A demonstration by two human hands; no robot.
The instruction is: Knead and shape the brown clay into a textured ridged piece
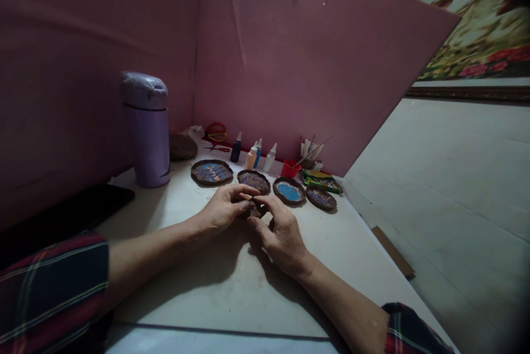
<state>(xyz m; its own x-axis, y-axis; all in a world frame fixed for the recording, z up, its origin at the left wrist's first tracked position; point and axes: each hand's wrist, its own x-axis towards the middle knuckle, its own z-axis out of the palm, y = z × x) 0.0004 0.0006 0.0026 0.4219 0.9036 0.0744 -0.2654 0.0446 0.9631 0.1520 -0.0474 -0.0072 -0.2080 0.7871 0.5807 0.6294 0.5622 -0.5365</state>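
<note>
Pink panels [323, 61] wall in the back and left of a white table [178, 299]. A purple flask [149, 144] stands upright at the left, well apart from the hands. The left hand [226, 207] and right hand [284, 232] meet above the table, fingers curled and nearly closed. Just beyond them, four shallow brown dishes [212, 183] form a row, the left fingers overlapping one in view. Nozzle bottles [250, 158] and a red cup [289, 170] stand behind. A small dark brown piece [254, 210], partly hidden, sits between both hands' fingertips, gripped by them.
</note>
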